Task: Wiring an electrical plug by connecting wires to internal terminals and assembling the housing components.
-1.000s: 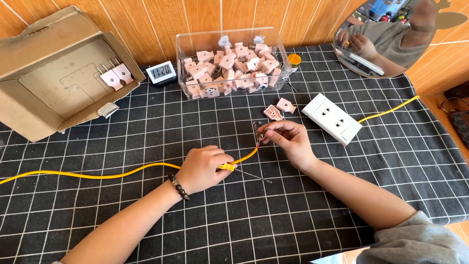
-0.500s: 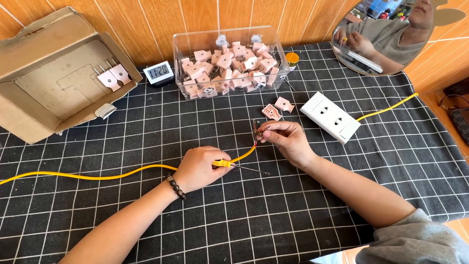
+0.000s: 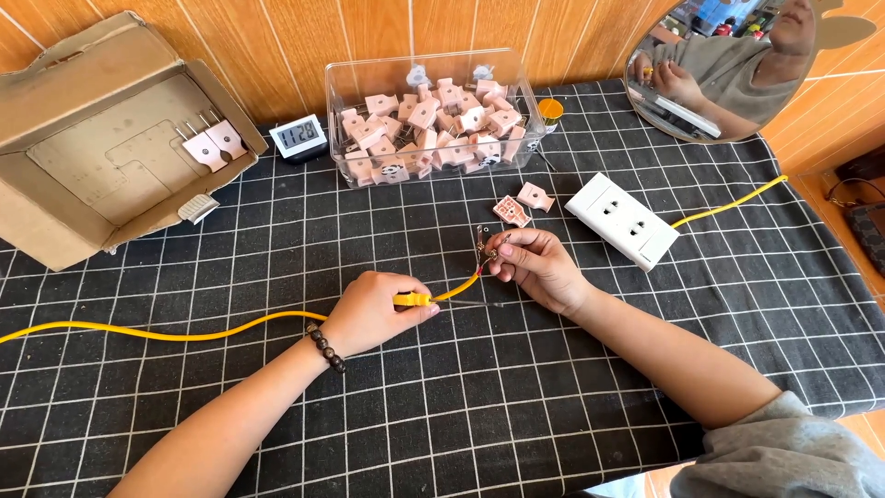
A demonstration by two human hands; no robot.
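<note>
Left hand (image 3: 373,312): centre of view, resting on the tabletop (image 3: 461,406), fingers curled shut around a small screwdriver (image 3: 433,301) with a yellow grip; its thin shaft points toward 3 o'clock, lying low over the grid-patterned black cloth (image 3: 277,406). A dark bead bracelet (image 3: 326,347) sits on the wrist.

Right hand (image 3: 539,267): just to the 2 o'clock side of the left hand, fingertips pinched together on the stripped end of the yellow cable (image 3: 184,332), where small metal prongs (image 3: 483,238) stand up at the fingertips.

Yellow cable: runs from the 9 o'clock edge of the view, passes under the left hand, and rises to the right hand's pinch.

White socket block (image 3: 622,219): at 2 o'clock from the right hand, flat on the cloth, with a second yellow lead (image 3: 728,205) leaving it toward 3 o'clock.

Two loose pink plug parts (image 3: 524,203): between the right hand and the clear bin, just beside each other.

Clear plastic bin (image 3: 433,171): at 12 o'clock, filled with pink plug parts.

Small digital clock (image 3: 298,137): just left of the bin.

Open cardboard box (image 3: 101,138): at 10 o'clock, holding two plug parts with bare prongs.

Round mirror (image 3: 728,65): at 1 o'clock, leaning on the wooden wall.
</note>
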